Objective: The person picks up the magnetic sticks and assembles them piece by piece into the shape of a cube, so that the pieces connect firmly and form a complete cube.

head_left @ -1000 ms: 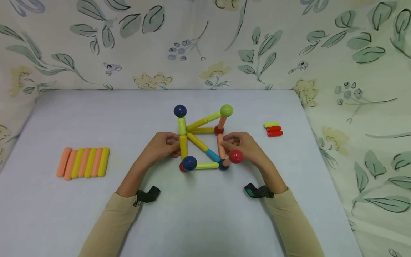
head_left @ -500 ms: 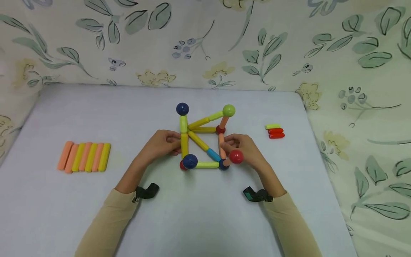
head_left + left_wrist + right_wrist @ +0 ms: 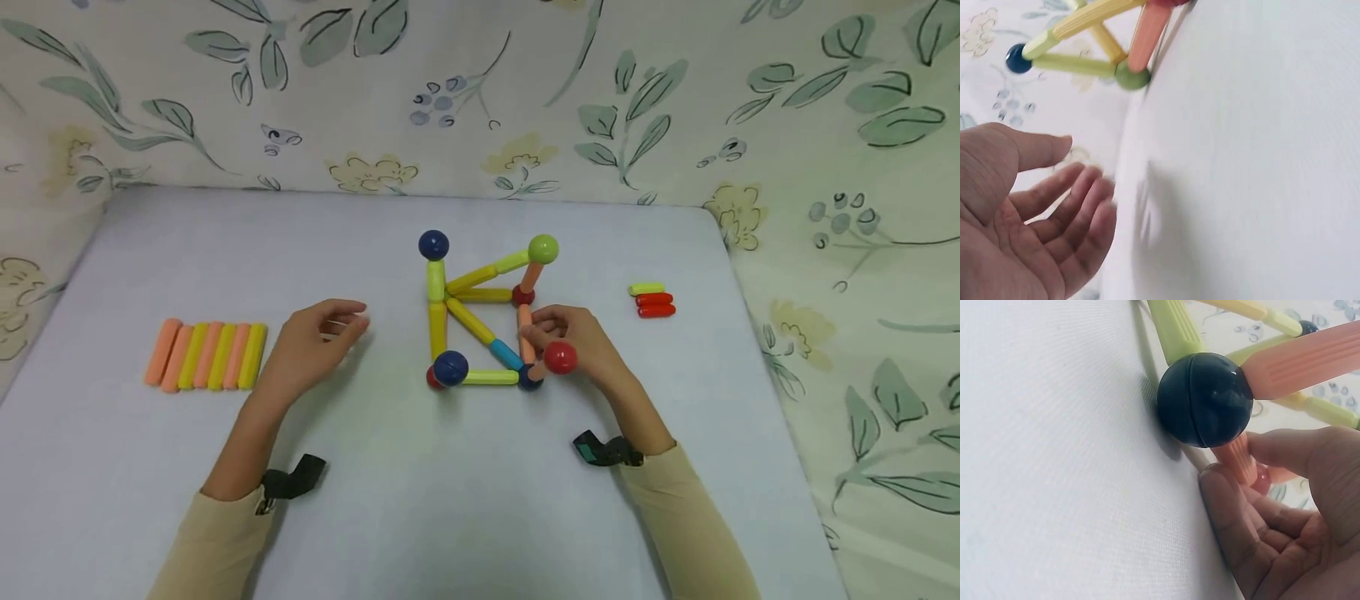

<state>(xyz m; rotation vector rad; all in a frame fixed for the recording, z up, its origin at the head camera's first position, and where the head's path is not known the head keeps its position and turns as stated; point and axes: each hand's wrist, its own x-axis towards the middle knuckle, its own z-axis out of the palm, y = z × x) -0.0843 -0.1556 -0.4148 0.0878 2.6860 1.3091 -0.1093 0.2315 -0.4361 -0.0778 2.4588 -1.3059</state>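
Observation:
A frame of magnetic rods and balls stands mid-table, with a navy ball (image 3: pixel 433 245) and a green ball (image 3: pixel 543 249) at its raised far corners. Its near side carries another navy ball (image 3: pixel 451 368) and a red ball (image 3: pixel 561 357). My right hand (image 3: pixel 583 337) pinches the orange rod (image 3: pixel 1237 459) on the frame's right side between thumb and fingers, just beyond a low dark blue ball (image 3: pixel 1205 400). Left of the frame, my left hand (image 3: pixel 309 346) hovers over the table apart from it, fingers loosely bent and holding nothing, as the left wrist view confirms.
A row of several orange and yellow rods (image 3: pixel 217 357) lies left of my left hand. Two short red rods (image 3: pixel 656 305) and a short lime rod (image 3: pixel 647 288) lie at the right. A floral cloth (image 3: pixel 480 100) rises behind the white table (image 3: pixel 420 500).
My left hand has let go of the frame's left side and moved left, toward the rod row. My right hand keeps its pinch on the orange rod. The view has shifted slightly.

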